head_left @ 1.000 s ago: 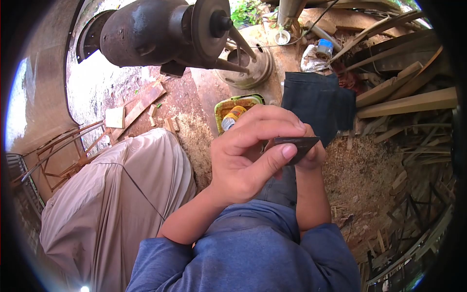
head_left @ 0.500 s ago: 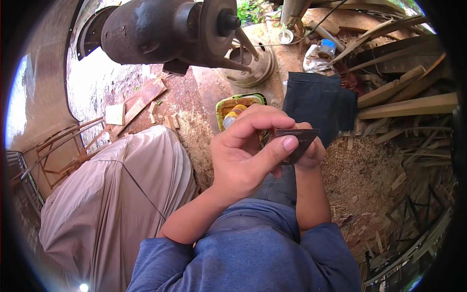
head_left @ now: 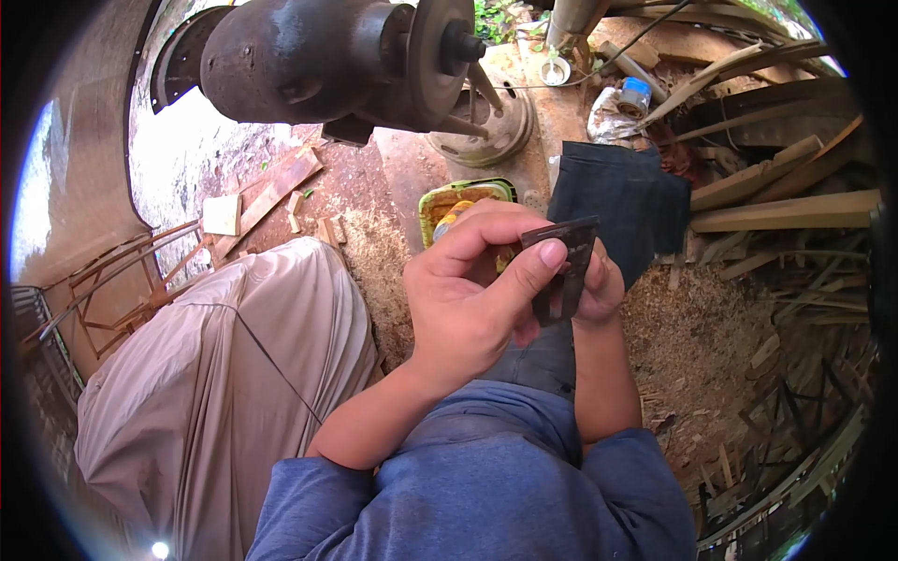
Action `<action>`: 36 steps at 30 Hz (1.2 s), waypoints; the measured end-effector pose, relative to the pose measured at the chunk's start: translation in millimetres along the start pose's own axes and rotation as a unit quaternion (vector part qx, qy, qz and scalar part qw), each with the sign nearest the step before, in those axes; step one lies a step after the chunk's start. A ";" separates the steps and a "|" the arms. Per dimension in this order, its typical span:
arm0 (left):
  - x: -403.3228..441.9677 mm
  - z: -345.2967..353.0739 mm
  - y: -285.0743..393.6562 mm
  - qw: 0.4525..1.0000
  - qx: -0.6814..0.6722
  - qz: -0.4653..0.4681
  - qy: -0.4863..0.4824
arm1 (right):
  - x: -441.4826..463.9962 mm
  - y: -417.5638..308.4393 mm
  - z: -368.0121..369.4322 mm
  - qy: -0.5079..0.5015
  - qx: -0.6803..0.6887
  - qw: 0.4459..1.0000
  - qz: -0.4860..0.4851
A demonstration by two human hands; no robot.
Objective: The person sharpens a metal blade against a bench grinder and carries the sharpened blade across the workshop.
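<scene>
Between my two hands, in front of my chest, is a dark, flat metal blade [head_left: 577,245] with a slot in it, tilted with its thin edge upward. My left hand [head_left: 472,294] pinches it from the left, the thumb lying across its near face and the curled fingers behind. On the other side my right hand [head_left: 601,290] grips its right edge, its fingers partly hidden behind the metal. A green-rimmed basin [head_left: 440,198] sits on the ground just beyond my left hand, with a yellow-labelled container [head_left: 452,217] in it, partly covered by the fingers.
A bench grinder [head_left: 299,61] with a round wheel [head_left: 432,56] stands at the upper left, near a rusty wheel rim [head_left: 514,140]. Dark cloth [head_left: 613,192] lies ahead. Wood strips [head_left: 786,210] pile up at right; a covered bulk [head_left: 234,374] fills the left.
The blade has turned in my hands, so more of its slotted face shows and its right end points higher. Both hands still hold it. The view has shifted slightly.
</scene>
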State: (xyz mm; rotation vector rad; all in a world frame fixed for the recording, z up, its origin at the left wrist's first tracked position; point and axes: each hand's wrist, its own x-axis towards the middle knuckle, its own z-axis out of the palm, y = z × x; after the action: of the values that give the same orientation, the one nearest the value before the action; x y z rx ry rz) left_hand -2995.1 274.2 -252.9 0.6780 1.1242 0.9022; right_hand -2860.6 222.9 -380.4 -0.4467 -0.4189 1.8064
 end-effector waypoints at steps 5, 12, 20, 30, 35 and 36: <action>5.1 -4.6 4.3 0.999 -0.014 -0.026 0.021 | 3.7 -0.3 2.3 -0.013 0.020 0.999 0.026; 11.4 -7.8 4.3 0.998 -0.033 -0.042 0.044 | 14.2 -16.7 32.9 0.023 -0.007 0.999 0.038; 22.1 -17.9 -6.4 0.990 -0.121 -0.063 0.026 | 11.0 -27.9 48.6 0.072 -0.239 0.968 0.005; 23.5 -22.7 -35.8 0.950 0.234 0.196 0.068 | 0.7 -33.6 71.9 0.173 -0.409 0.896 0.004; 19.3 -18.0 -36.8 0.919 0.272 0.269 0.097 | -0.1 -34.5 73.8 0.166 -0.447 0.878 -0.036; 19.0 -16.8 -36.9 0.917 0.274 0.273 0.100 | -0.3 -35.0 74.0 0.168 -0.445 0.879 -0.039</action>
State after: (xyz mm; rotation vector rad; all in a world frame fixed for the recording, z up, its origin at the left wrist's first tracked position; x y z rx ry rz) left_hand -2998.5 273.1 -297.6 1.4382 1.4191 1.1499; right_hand -2868.8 227.8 -299.1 -1.3349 -1.0033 1.3258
